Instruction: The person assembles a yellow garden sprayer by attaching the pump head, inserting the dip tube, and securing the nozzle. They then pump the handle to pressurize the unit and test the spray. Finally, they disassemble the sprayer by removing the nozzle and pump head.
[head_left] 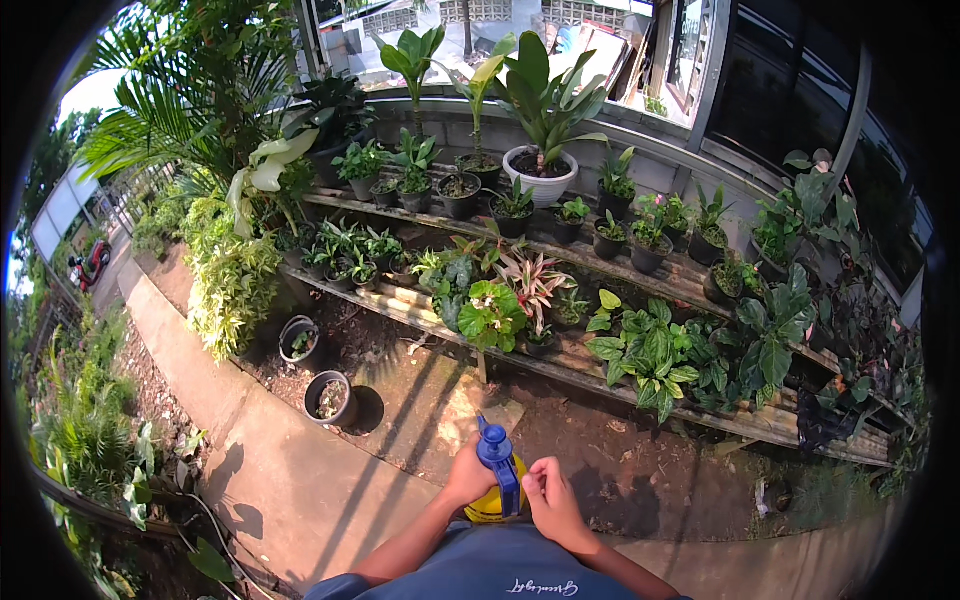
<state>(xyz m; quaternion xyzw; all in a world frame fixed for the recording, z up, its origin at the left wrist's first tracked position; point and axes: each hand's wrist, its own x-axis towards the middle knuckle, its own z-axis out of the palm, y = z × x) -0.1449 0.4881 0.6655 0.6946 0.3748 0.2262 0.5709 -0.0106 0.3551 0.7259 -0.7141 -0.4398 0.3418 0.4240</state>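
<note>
A pump spray bottle (485,508) with a yellow body and a blue pump top stands close in front of my body. Its blue nozzle points away from me. My left hand (470,475) is closed round the bottle's left side, just under the top. On the other side, my right hand (553,503) is beside the blue handle with its fingers curled in. Nothing shows in those fingers, and I cannot tell whether they touch the handle.
Ahead, a tiered wooden plant rack (640,262) holds several potted plants. A white pot (541,188) with a large leafy plant stands on its upper tier. Two black pots (331,399) sit on the soil at left. A concrete path (290,470) curves past, with bushes alongside.
</note>
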